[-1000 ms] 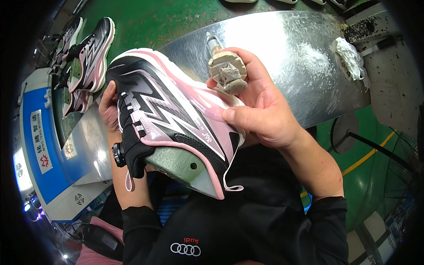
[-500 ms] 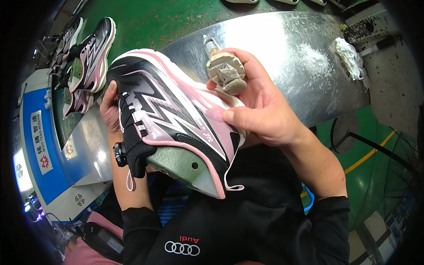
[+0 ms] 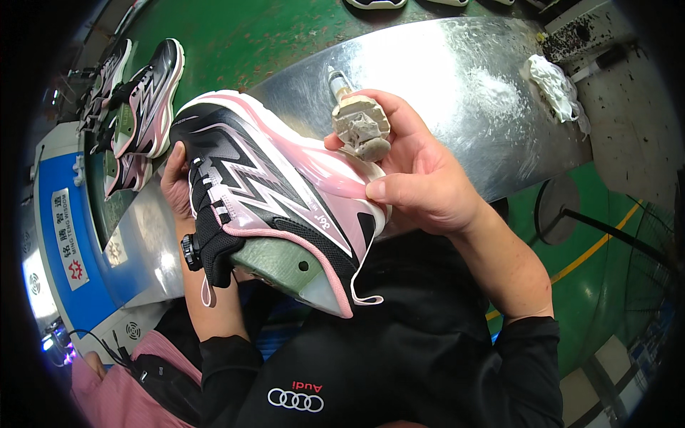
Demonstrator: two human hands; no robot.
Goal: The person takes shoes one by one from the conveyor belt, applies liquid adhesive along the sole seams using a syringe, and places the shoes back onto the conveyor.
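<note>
A black, pink and white sneaker [image 3: 278, 192] lies on its side between my hands, toe toward the far left and heel toward me. A green shoe last [image 3: 285, 267] fills its opening. My left hand [image 3: 175, 180] is closed round the lacing side near the toe; the sole hides part of its fingers. My right hand [image 3: 424, 178] presses its thumb on the pink sidewall near the heel. Its fingers also hold a tool wrapped in a lumpy beige covering [image 3: 362, 127], with a narrow clear tip pointing away from me. The tool sits beside the midsole; contact cannot be made out.
Beneath is a shiny metal tabletop [image 3: 421, 57] with white powdery smears. A crumpled white cloth [image 3: 553, 89] lies at its right end. More sneakers [image 3: 160, 100] stand at the left on a green surface [image 3: 235, 36]. A person in pink [image 3: 168, 364] is at the lower left.
The sneaker and my right hand have shifted slightly left in the picture, as the whole view moved a little. Both grips are the same. More of the person in pink shows at the lower left.
</note>
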